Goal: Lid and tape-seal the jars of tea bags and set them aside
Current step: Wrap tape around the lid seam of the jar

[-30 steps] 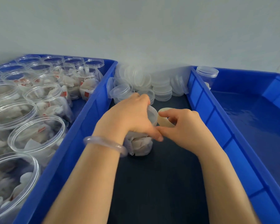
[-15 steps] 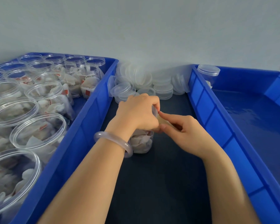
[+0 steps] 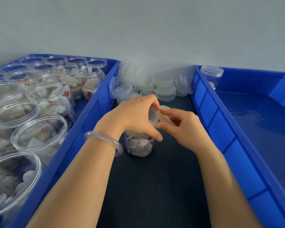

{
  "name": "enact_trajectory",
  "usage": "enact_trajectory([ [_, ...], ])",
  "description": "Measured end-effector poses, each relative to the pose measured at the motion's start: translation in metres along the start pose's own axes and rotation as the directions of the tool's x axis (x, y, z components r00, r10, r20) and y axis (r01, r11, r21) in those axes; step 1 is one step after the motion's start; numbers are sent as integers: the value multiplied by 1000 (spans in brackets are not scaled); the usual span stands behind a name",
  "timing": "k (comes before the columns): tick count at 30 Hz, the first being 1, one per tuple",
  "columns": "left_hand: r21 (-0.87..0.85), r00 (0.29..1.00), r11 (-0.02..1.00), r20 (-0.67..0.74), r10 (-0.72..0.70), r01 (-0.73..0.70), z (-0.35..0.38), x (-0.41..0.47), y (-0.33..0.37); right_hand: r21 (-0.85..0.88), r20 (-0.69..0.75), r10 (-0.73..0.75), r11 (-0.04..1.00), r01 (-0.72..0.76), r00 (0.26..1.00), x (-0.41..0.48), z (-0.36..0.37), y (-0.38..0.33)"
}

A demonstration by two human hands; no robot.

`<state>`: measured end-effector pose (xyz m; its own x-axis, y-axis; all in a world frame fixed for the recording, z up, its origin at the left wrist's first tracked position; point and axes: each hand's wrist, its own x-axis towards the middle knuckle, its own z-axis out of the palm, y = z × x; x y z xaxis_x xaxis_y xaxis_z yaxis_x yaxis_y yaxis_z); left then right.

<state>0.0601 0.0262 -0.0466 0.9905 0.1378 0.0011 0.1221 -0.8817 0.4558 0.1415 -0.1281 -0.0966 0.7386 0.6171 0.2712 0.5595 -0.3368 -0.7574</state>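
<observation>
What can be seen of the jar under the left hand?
The jar is small, round, clear plastic, packed with white tea bags. It stands upright on the dark mat between the left crate and the right crate, both blue. A clear lid sits on it. The left hand grips its top from above, hiding most of the lid. The right hand holds a beige roll of tape at the lid's edge.

The jar [image 3: 135,140] I watched was clear glossy plastic, its tea bags [image 3: 141,148] soft white paper. Beneath the jar, the mat [image 3: 155,186] looked dark and matt. Left of the jar, the bin [image 3: 92,116] was smooth shiny blue plastic. Behind the jar lay cloudy plastic lids [image 3: 164,91]. Right of it, the tape roll [image 3: 163,116] looked pale and translucent.
</observation>
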Motion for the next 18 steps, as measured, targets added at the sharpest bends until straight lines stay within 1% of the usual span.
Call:
enact_trajectory([
  [3,-2,999,1000,-30,9,-9,2,-2,1,40,66,38,998,-41,997,3,-1,1],
  [6,17,999,999,-26,38,-37,1,-2,2,17,105,62,998,-64,993,6,-5,-2],
  [9,28,998,998,22,56,-56,-2,-3,4,78,120,19,997,-29,993,3,-11,-5],
  [11,44,999,998,33,36,-37,-4,-4,6,147,155,6,989,-29,988,0,-13,-4],
  [13,44,1000,999,11,3,-3,-5,-7,6,155,144,33,986,-55,989,-2,-13,-3],
  [16,6,999,1000,-42,1,0,1,-9,8,89,63,60,994,-65,996,-4,-8,0],
  [18,50,993,999,-117,0,6,10,-8,12,44,51,69,996,-71,996,-6,-5,0],
])
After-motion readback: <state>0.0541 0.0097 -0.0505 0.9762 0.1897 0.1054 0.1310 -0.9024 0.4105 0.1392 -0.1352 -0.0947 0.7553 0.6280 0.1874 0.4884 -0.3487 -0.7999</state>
